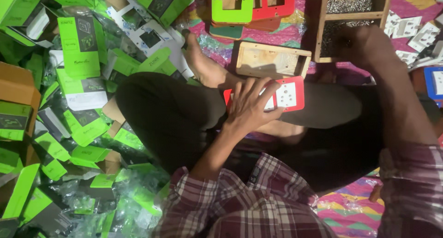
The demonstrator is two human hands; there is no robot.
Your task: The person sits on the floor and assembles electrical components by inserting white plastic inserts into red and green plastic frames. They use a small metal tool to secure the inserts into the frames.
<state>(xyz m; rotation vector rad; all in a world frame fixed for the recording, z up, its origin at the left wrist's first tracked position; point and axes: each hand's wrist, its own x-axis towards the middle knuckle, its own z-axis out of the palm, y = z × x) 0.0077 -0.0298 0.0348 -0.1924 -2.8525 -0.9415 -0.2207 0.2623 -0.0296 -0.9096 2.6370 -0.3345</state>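
Red socket plate (287, 95) — long axis sideways, face-up, left hand (249, 105) on it

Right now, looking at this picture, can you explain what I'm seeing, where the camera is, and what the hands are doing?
One camera, worn on the person's head, looks down at their lap as they sit cross-legged on a patterned mat. The left hand holds a red plate with white sockets on the knee. The right hand reaches into a wooden tray of small metal parts. An open wooden box lies ahead; green cartons are piled to the left.
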